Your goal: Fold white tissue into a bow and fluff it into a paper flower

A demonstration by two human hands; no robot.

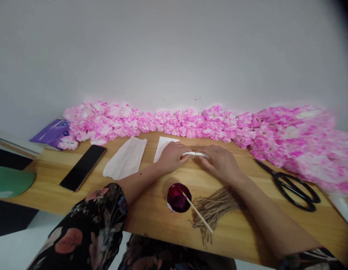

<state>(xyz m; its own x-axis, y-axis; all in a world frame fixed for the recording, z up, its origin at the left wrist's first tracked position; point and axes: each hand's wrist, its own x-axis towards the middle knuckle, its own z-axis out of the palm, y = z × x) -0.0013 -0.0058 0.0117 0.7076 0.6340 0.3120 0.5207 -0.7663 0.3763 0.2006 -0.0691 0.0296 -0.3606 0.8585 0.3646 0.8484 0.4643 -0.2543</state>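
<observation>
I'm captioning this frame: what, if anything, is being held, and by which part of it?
A narrow white strip, held on either side of its exposed middle by the left hand and right hand.

Black sleeves (91,225) with flowers

Left hand (173,155), right hand (221,160) close together, backs upward, both pinching.

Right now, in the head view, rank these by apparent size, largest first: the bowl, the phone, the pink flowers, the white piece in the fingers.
1. Pink flowers
2. Phone
3. Bowl
4. White piece, by its visible part; the rest is hidden.
</observation>
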